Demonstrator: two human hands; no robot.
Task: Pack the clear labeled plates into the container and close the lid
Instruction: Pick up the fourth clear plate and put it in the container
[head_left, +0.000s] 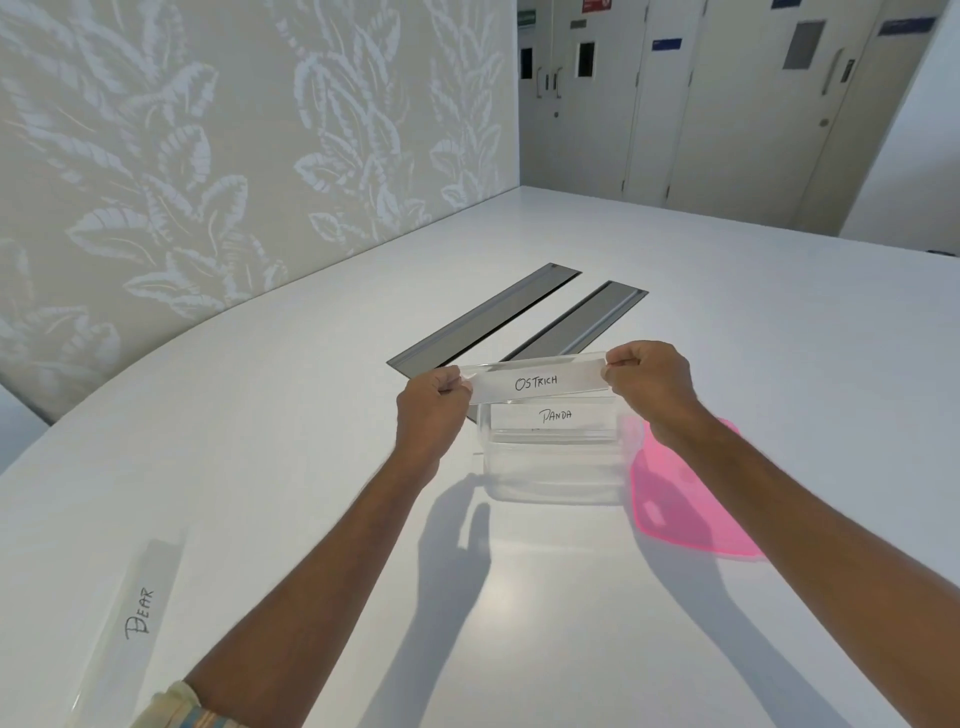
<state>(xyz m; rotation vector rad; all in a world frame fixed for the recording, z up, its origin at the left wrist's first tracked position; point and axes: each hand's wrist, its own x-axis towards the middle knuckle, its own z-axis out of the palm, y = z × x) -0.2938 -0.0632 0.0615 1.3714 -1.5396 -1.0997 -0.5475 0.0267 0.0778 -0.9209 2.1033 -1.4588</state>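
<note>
Both hands, left hand (428, 397) and right hand (647, 376), are pinching the Ostrich plate (537, 383) over the container (553, 467) (Panda plate (555, 415) inside), Bear plate (137, 613) and pink lid (680, 499) waiting on the worktop (727, 312).

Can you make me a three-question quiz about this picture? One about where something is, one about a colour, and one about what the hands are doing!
1. Where is the plate that says BEAR?
A. inside the container
B. lying on the table, near left
C. on top of the lid

2. What colour is the lid?
A. pink
B. green
C. black

3. What is happening with the OSTRICH plate?
A. it lies flat on the table
B. it is under the lid
C. both hands hold it by its ends

Answers:
1 B: the BEAR plate lies alone on the table.
2 A: the lid beside the container is pink.
3 C: the left hand and right hand pinch the ends of the OSTRICH plate above the container, where the PANDA plate already stands.
</note>
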